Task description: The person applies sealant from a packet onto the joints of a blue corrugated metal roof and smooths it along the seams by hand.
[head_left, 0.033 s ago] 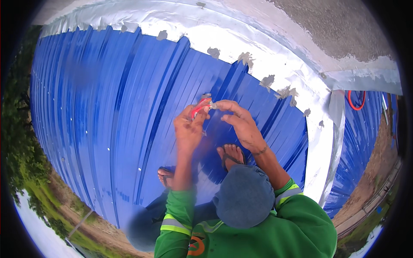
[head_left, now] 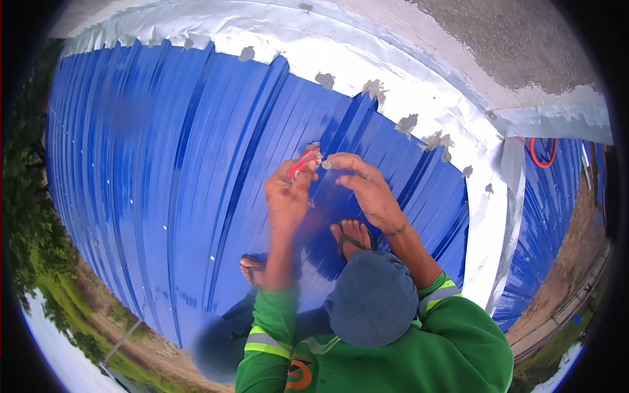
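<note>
My left hand [head_left: 287, 194] is closed around a small crumpled red packet [head_left: 304, 162] with greyish stuff at its open-looking top. Close beside it, my right hand [head_left: 372, 193] pinches a small grey lump [head_left: 327, 165] between thumb side and forefinger tip; whether it is putty, I cannot tell for sure. A narrow gap separates the lump from the packet. Both hands are held above a ribbed blue metal roof sheet [head_left: 216, 157].
White flashing [head_left: 419, 98] runs along the sheet's upper edge, with several grey patches [head_left: 407, 123] at the ribs. My sandalled feet [head_left: 354, 237] stand on the blue sheet. At far right lies a red loop [head_left: 543, 154], beyond a flashing corner; trees [head_left: 33, 236] border the left.
My right fingertips have drawn slightly away from the packet, and the grey lump shows more plainly at them. The left hand has barely moved.
</note>
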`<state>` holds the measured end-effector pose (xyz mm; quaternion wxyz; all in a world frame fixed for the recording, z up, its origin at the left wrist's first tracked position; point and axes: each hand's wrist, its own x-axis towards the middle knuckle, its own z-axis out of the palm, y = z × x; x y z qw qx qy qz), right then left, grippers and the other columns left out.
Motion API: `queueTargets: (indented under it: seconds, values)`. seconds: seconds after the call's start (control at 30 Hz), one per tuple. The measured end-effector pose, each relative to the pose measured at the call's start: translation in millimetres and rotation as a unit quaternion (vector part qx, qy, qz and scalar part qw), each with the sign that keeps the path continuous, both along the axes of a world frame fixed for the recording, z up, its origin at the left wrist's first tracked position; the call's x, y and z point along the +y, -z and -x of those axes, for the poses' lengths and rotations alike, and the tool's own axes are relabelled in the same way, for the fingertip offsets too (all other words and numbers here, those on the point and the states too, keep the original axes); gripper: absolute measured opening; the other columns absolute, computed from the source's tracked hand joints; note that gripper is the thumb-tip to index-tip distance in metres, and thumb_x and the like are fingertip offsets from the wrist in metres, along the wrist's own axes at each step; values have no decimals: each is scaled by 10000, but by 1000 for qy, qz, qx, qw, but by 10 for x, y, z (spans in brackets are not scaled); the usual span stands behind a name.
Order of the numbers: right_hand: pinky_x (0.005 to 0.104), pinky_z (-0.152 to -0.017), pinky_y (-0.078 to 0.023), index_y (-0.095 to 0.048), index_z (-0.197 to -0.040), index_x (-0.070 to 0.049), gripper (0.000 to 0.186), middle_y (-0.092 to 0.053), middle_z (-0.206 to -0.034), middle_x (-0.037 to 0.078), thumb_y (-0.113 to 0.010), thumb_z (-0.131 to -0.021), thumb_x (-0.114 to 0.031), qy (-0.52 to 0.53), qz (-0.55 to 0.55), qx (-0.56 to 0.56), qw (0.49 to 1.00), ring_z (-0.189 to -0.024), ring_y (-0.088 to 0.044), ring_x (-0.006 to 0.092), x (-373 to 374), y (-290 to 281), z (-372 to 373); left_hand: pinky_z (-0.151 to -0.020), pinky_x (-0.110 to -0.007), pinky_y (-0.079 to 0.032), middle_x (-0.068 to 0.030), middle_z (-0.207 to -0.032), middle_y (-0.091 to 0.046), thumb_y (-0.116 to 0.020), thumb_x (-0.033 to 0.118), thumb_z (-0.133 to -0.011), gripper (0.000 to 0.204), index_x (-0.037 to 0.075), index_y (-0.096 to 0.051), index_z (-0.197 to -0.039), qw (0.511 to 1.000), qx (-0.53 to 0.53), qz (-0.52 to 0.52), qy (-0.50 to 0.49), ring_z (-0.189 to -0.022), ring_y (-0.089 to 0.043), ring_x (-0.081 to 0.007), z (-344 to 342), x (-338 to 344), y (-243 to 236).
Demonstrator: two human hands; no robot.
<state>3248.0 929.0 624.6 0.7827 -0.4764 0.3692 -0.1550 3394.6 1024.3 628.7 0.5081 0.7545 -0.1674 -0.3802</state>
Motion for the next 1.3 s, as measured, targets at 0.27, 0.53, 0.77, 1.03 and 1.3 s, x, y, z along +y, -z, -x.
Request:
queueTargets:
  seconds: [0.27, 0.53, 0.77, 1.03, 1.3]
  values:
    - [316, -1015, -408, -574, -1304, -23, 406, -566, -1301, 61, -495, -906, -19, -10, -46, -87, 995, -1201, -499, 173, -58, 5, 227, -497, -187, -306, -20, -819, -672, -658, 254, -992, 336, 25, -646, -1239, 998, 39, 13, -36, -540, -385, -2, -217, 70, 186]
    - [390, -963, -493, -276, -1534, -75, 587, -578, -1236, 144, -491, -989, -120, 355, 5, -30, 934, -1131, -572, 232, -157, 591, 1383, -492, -200, -305, -53, -866, -667, -647, 254, -998, 334, 26, -622, -1242, 996, 62, 47, -47, -540, -392, -27, -352, 15, 249]
    - [497, -1085, -457, -31, -1560, -58, 678, -332, -1483, 288, -385, -1022, -271, 723, 40, -59, 687, -1308, -472, 403, -1182, 1006, 3434, -494, -208, -320, -53, -869, -672, -670, 251, -980, 357, 37, -596, -1257, 998, 27, 27, -42, -545, -407, -35, -651, 16, 255]
    - [550, -1129, -409, -218, -1439, 127, 682, -338, -1488, 316, -424, -958, -310, 735, 49, -120, 665, -1353, -438, 463, -1955, 796, 4163, -507, -194, -337, -36, -889, -673, -653, 233, -991, 298, 73, -600, -1236, 999, 9, 9, -30, -555, -406, -26, -755, -17, 17]
    - [562, -1099, -429, 35, -1529, -33, 718, -321, -1471, 390, -361, -989, -289, 619, 115, -138, 765, -1311, -460, 513, -2801, 355, 4446, -509, -194, -327, -32, -902, -665, -628, 222, -1005, 291, 77, -591, -1255, 1000, 8, 5, -26, -557, -392, -26, -668, -65, -10]
